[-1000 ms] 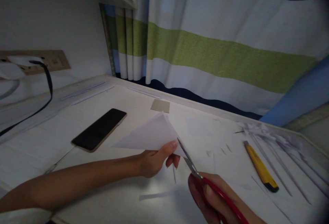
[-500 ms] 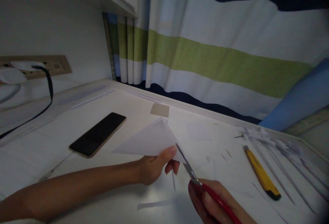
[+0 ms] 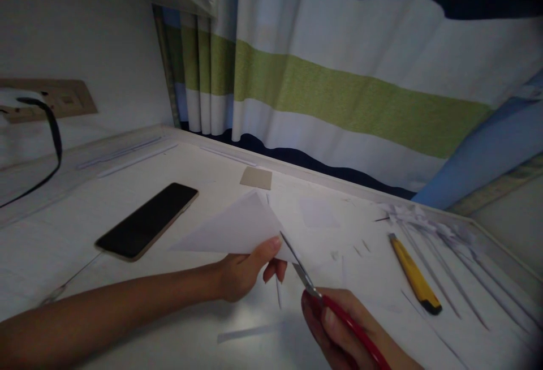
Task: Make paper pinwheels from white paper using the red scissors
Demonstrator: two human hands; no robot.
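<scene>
One paper triangle [image 3: 237, 227] is pinched by outstretched left hand [image 3: 246, 271]; scissors [image 3: 313, 291], blades seemingly parted, are gripped by right hand [image 3: 337, 329].

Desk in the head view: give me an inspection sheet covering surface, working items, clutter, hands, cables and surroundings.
Surface: white desk, small scraps scattered on it.
Working items: triangular white paper, its lower right corner between the parted blades of red-handled scissors.
Clutter: smartphone, yellow box cutter, beige card, loose paper strip, thin sticks with crumpled white material at their far ends.
Hands: left hand pinches the paper; right hand grips the scissors.
Cables: black cable at the wall outlet; thin cord at the smartphone's near end.
Surroundings: striped curtain behind the desk.
</scene>
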